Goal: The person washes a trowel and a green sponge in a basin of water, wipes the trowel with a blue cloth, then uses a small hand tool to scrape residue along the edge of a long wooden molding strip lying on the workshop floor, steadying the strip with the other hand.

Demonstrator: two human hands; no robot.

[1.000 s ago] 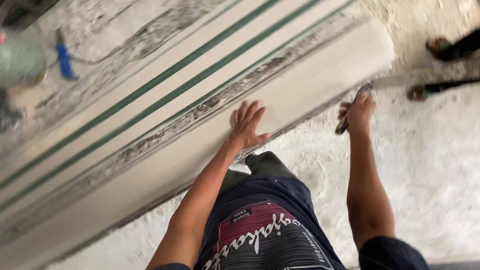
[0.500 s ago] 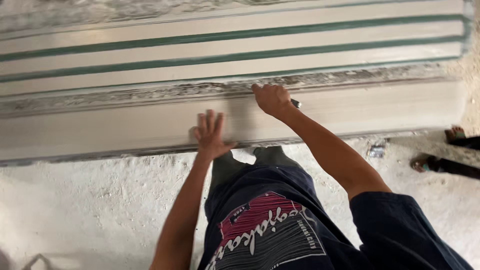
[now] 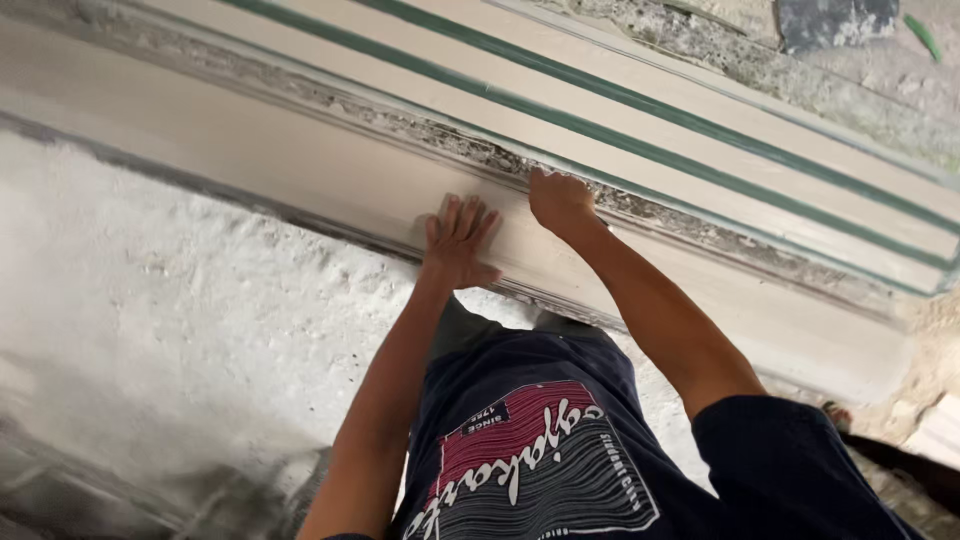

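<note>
- White, rough plaster-dusted floor point(image 3: 170, 290) is seen at left & bottom left; grey smears are shown at the lower left corner.
- Long cream-coloured moulded strip point(image 3: 300, 165), a cornice-type casting, is laid diagonally across the frame, from upper left down to lower right, just beside the floor's edge.
- Left hand point(image 3: 458, 245) is pressed flat on the strip's smooth front face, approx. mid-frame; fingers point(image 3: 452, 215) are spread apart & pointed up the strip, nothing clamped. Forearm is stretched down toward the dark printed t-shirt point(image 3: 530, 460) at bottom centre.
- Right hand point(image 3: 560, 200) is set just right of the left one, near but apart from it, on the strip's upper edge where a crusty grey residue line point(image 3: 420, 130) runs. Fingers are curled together against the edge; whether sth. small is gripped inside cannot be told, since the fingertips are hidden by the back of the hand.
- Behind the hands, two thin green stripes point(image 3: 640, 105) are run parallel along a pale flat panel, same diagonal as the strip.
- Beyond the panel, top right, mottled grey rough surface point(image 3: 740, 60) is shown, w/ a dark slab-like patch point(image 3: 835, 20) & a small green scrap point(image 3: 925, 35) at the corner.
- Strip's right end point(image 3: 850, 350) is seen at lower right, near rubble-like bits at the frame edge.
</note>
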